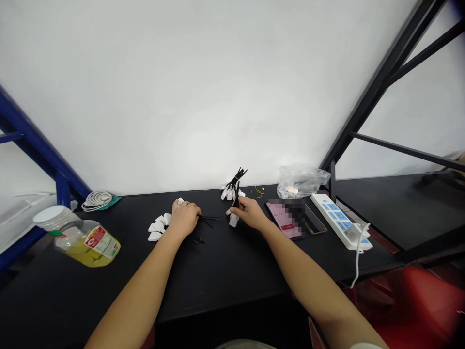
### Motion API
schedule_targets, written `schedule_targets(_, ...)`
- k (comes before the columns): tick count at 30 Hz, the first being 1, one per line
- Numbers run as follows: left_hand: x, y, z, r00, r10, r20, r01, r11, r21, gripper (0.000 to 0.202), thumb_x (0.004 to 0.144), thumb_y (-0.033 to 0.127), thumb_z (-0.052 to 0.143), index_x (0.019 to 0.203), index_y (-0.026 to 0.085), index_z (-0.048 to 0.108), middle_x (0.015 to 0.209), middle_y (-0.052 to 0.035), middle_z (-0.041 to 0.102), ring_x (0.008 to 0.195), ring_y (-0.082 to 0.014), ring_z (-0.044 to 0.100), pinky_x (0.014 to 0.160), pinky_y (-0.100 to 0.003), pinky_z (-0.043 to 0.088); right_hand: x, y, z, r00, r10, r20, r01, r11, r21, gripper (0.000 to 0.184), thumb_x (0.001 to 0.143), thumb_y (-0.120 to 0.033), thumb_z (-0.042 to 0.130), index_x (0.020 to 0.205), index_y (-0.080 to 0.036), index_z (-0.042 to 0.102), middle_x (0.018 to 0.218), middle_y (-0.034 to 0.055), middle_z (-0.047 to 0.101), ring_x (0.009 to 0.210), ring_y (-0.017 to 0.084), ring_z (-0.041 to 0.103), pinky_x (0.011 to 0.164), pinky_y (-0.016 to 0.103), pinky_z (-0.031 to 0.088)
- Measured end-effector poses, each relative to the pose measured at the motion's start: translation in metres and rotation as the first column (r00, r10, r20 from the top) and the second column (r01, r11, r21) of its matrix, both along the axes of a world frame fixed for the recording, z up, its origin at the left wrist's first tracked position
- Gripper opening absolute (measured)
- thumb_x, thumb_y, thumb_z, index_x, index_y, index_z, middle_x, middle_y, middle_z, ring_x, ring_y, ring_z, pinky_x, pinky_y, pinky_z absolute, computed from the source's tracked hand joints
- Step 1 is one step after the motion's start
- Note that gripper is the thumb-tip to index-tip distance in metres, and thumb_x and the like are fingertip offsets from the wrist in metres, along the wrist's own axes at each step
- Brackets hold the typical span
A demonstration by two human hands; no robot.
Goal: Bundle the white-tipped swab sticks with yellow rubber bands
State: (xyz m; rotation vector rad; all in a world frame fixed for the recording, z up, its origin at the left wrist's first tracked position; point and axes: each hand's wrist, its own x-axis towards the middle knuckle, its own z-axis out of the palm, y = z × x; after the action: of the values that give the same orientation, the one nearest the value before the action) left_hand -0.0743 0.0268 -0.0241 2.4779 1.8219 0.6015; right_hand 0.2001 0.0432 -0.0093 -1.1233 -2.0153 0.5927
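White plastic pieces (157,229) lie at nine o'clock from the curled left hand (184,218); the right hand (250,214) pinches a light, stiff-looking black strip (237,196) by its narrow shank.

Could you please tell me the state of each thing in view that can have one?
Left hand: resting on a white plastic piece.
Right hand: pinching a black-stemmed white piece.
Black-stemmed white bundle: gathered together, upright.
Loose white plastic pieces: heaped.
Plastic jar: on its side, lidded, holding yellow liquid.
Smartphone: screen lit.
Power strip: plug inserted.
White cable: coiled.
Clear plastic bag: crumpled.
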Motion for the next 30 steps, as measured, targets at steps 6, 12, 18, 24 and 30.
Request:
schedule_targets(6,0.000,0.000,0.017,0.950,0.052,0.309,-0.098,0.986,0.136,0.021,0.090,0.028,0.058,0.098,0.030,0.077,0.104,-0.0058,0.077,0.102,-0.0288,0.067,0.113,-0.057,0.028,0.000,-0.001,-0.001,1.000,-0.018,-0.001,0.018,1.000,0.004,0.032,0.084,-0.039,0.066,0.067,-0.020,0.046,0.061,-0.0060,0.041,0.057,0.011,0.036,0.055,0.024,0.029)
schedule_targets(12,0.031,-0.015,0.026,0.682,-0.079,0.728,-0.024,0.991,0.130,0.034,0.089,0.044,0.062,0.110,0.020,0.075,0.098,-0.0051,0.077,0.087,-0.0208,0.070,0.084,-0.032,0.054,-0.003,-0.004,-0.002,0.997,-0.005,-0.080,-0.001,0.997,-0.076,0.017,0.084,-0.035,0.063,0.083,-0.019,0.059,0.058,-0.0067,0.043,0.054,0.010,0.040,0.053,0.023,0.032)
schedule_targets(18,0.066,-0.025,0.008,0.696,-0.140,0.704,0.218,0.976,-0.022,0.024,0.086,0.038,0.068,0.100,0.020,0.075,0.081,-0.0016,0.073,0.073,-0.0163,0.067,0.071,-0.027,0.053,-0.006,-0.008,0.001,0.990,0.054,-0.128,-0.067,0.993,-0.100,0.011,0.082,-0.028,0.064,0.083,-0.018,0.063,0.059,-0.0066,0.043,0.054,0.010,0.039,0.052,0.022,0.032)
schedule_targets(24,0.072,-0.025,-0.004,0.672,-0.177,0.719,0.244,0.970,0.011,0.021,0.088,0.040,0.065,0.094,0.020,0.070,0.090,-0.0036,0.069,0.069,-0.0137,0.065,0.065,-0.025,0.053,-0.008,-0.011,0.003,0.971,0.163,-0.175,-0.189,0.971,-0.147,0.012,0.083,-0.028,0.065,0.087,-0.017,0.066,0.063,-0.0051,0.047,0.057,0.010,0.041,0.053,0.022,0.034)
schedule_targets(30,0.076,-0.028,-0.004,0.612,-0.187,0.769,0.239,0.970,0.046,0.024,0.092,0.041,0.059,0.095,0.020,0.068,0.095,-0.0041,0.067,0.066,-0.0115,0.063,0.062,-0.024,0.054,-0.008,-0.011,-0.001,0.930,0.204,-0.305,-0.279,0.933,-0.226,0.022,0.088,-0.038,0.064,0.094,-0.017,0.062,0.070,-0.0022,0.057,0.059,0.011,0.051,0.055,0.023,0.043)
